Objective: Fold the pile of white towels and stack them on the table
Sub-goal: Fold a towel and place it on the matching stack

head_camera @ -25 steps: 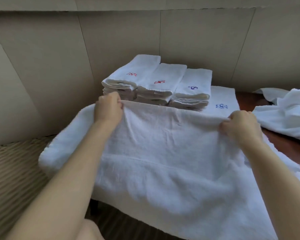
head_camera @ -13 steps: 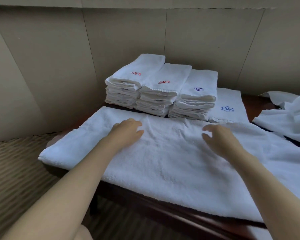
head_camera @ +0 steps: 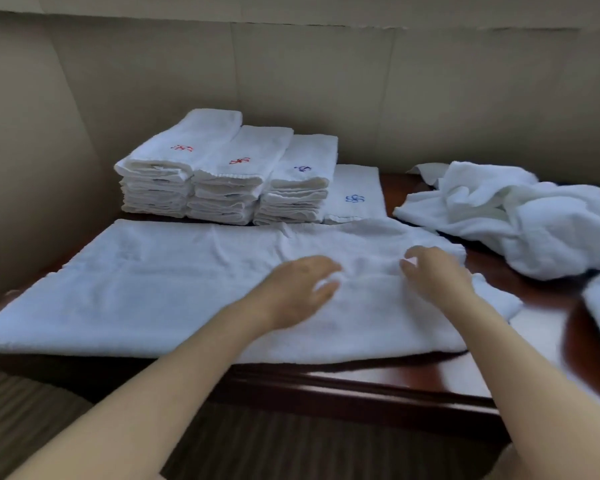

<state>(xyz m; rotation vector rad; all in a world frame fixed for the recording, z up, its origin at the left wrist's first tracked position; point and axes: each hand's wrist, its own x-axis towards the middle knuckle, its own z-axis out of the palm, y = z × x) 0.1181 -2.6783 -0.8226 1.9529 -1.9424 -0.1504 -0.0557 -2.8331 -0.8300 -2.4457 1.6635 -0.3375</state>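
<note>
Running left to right along the worktop edge, the half-folded towel stretches far to your left; both hands lie spread on its right end, left hand just beside right hand, gripping nothing.

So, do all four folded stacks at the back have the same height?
No: three stacks are tall, while the rightmost one with a blue mark is much lower.
</note>
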